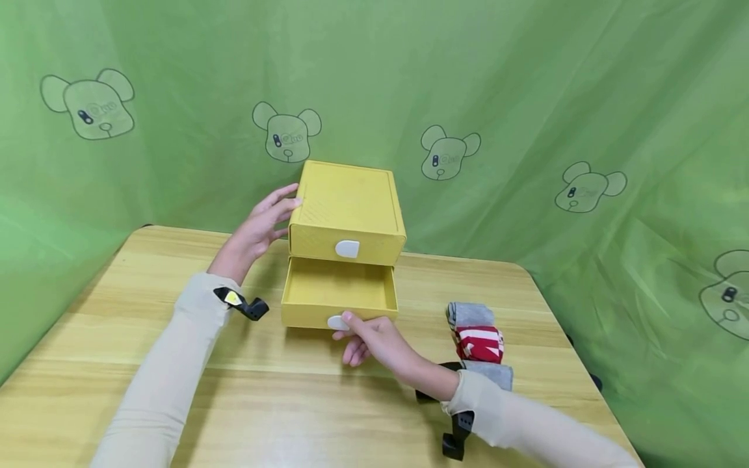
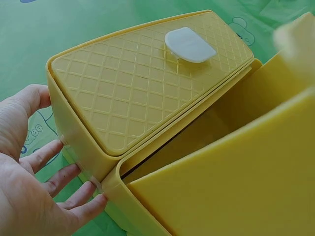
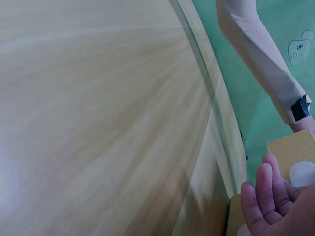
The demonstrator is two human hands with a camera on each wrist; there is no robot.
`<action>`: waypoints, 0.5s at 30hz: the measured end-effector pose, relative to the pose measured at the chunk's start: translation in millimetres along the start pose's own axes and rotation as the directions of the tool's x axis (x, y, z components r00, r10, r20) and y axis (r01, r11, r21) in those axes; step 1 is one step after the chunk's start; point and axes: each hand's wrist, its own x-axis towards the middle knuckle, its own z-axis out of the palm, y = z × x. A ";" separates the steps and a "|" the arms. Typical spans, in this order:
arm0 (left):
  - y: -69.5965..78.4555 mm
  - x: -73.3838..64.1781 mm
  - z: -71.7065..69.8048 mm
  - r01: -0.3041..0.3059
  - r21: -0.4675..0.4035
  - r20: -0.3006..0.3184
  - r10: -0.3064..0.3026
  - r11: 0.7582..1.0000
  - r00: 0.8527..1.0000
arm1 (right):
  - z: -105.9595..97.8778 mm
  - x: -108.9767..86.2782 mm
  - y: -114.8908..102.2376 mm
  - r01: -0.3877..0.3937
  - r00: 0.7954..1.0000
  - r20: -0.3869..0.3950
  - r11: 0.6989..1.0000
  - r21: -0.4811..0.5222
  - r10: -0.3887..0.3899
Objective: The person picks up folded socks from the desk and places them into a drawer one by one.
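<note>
A yellow two-drawer box (image 1: 351, 198) stands on the table near the green curtain. Its upper drawer front (image 2: 123, 83) is closed and carries a white handle (image 2: 189, 45). The lower drawer (image 1: 287, 302) is pulled out, and its bare floor shows. My left hand (image 1: 260, 224) rests against the box's left side, fingers spread and fingertips touching the wall. At the lower drawer's front, my right hand (image 1: 377, 341) pinches the white handle (image 1: 337, 322) between thumb and index finger. Its other fingers (image 3: 266, 191) are loosely bent in the right wrist view.
To the right on the wooden table (image 1: 263, 409) lie a grey folded cloth (image 1: 471, 314), a red-and-white one (image 1: 480, 344) and another grey one (image 1: 494, 374) in a row. My right forearm passes close by them. A green curtain (image 1: 374, 65) with bear prints hangs behind.
</note>
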 end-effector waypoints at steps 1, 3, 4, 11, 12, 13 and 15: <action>0.1 0.0 0.1 0.001 -0.002 -0.001 -0.001 1.000 1.000 | 0.4 -1.7 0.0 -0.001 1.000 0.001 1.000 0.000 0.001; 0.3 -0.3 -0.1 0.001 -0.001 -0.002 -0.001 1.000 1.000 | 1.2 -5.0 0.3 -0.007 1.000 0.004 1.000 -0.001 0.007; 0.3 -0.5 -0.3 0.001 0.000 -0.003 -0.001 1.000 1.000 | 1.7 -6.8 0.6 -0.014 1.000 0.006 1.000 0.000 0.014; 0.2 0.3 -1.4 -0.001 0.001 0.006 0.001 1.000 1.000 | 5.8 -16.5 3.5 -0.044 0.999 0.029 0.998 0.037 0.043; 0.3 0.5 -1.5 -0.002 0.003 0.006 0.002 1.000 1.000 | 6.4 -17.6 3.6 -0.042 0.999 0.031 0.998 0.040 0.041; 0.3 0.7 -1.3 -0.002 0.004 0.005 0.002 1.000 1.000 | 6.9 -18.7 3.4 -0.041 0.999 0.032 0.998 0.042 0.040; 0.1 1.0 -1.3 -0.001 0.003 0.006 0.001 1.000 1.000 | 7.6 -20.5 3.7 -0.034 0.999 0.035 0.999 0.038 0.033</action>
